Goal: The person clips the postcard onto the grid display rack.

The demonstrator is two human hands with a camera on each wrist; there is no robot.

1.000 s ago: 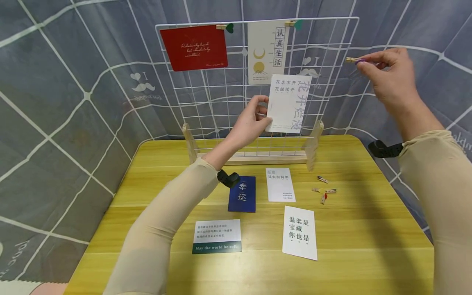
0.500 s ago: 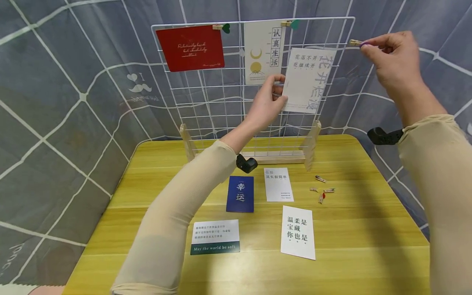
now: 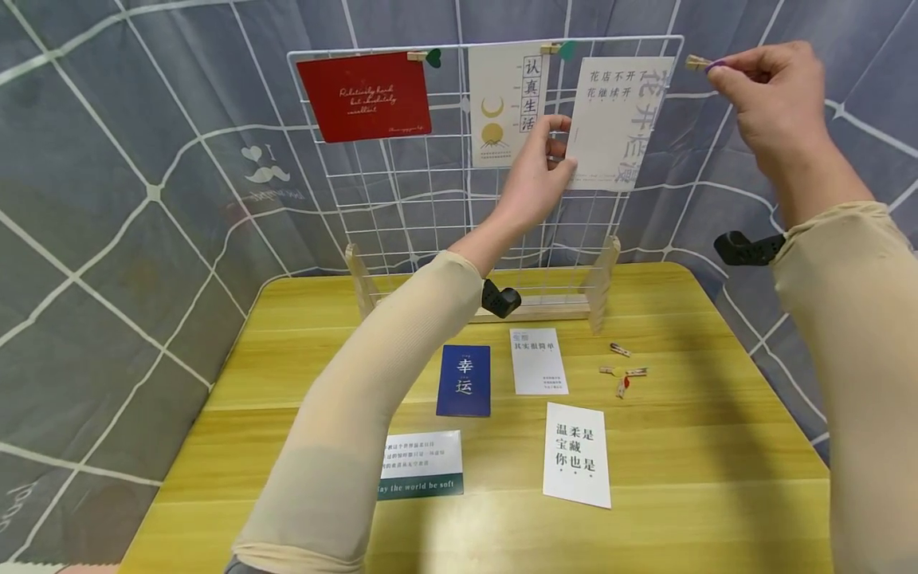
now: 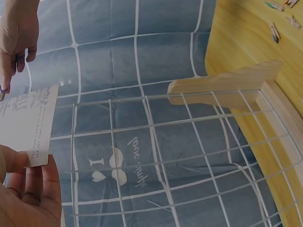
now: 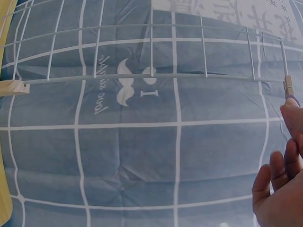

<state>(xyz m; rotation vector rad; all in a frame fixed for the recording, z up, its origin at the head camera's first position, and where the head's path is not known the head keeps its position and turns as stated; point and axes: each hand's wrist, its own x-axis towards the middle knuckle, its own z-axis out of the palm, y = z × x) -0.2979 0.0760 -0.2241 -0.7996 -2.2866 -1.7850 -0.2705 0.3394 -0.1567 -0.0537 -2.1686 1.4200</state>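
My left hand (image 3: pixel 539 171) pinches the lower left edge of a white postcard (image 3: pixel 610 127) with purple lettering. The postcard overlaps the upper right of a white wire grid rack (image 3: pixel 445 191), its top edge a little below the top bar. My right hand (image 3: pixel 778 112) pinches a small wooden clothespin (image 3: pixel 697 62) with a purple part, just right of the rack's top right corner. In the right wrist view the clothespin (image 5: pixel 289 87) shows at the fingertips. The left wrist view shows the postcard (image 4: pixel 28 125) between thumb and fingers.
A red card (image 3: pixel 364 96) and a white moon card (image 3: pixel 502 104) hang clipped on the rack. On the wooden table (image 3: pixel 301 319) lie a blue card (image 3: pixel 464 381), a green-and-white card (image 3: pixel 423 462), two white cards and several small clothespins (image 3: pixel 622 371).
My left hand has lifted the postcard up and to the right, from the rack's middle to its upper right. My right hand has risen with the clothespin to about top-bar height.
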